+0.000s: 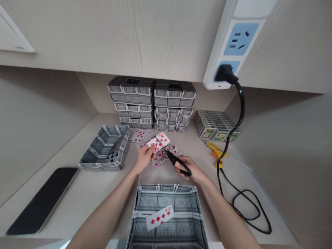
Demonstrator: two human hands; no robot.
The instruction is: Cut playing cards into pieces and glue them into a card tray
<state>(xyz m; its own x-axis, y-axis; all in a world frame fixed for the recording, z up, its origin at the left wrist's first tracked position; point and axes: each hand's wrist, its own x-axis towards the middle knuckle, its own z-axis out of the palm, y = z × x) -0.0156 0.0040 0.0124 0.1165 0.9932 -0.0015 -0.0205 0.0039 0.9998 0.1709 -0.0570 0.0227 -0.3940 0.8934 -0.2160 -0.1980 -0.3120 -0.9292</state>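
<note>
In my left hand I pinch a playing card, a red heart card, held up over the table. My right hand is wrapped round the black handles of a pair of scissors, whose blades reach across the card. Beneath lies a loose heap of playing cards and cut pieces. Close to me stands a box made of playing cards, with a cut strip of a diamond card inside it.
To the left are another card box holding some cards and a dark flat tablet-like object. Stacked card boxes and packed decks line the back. At right, a yellow glue gun and black cable run up to a power strip.
</note>
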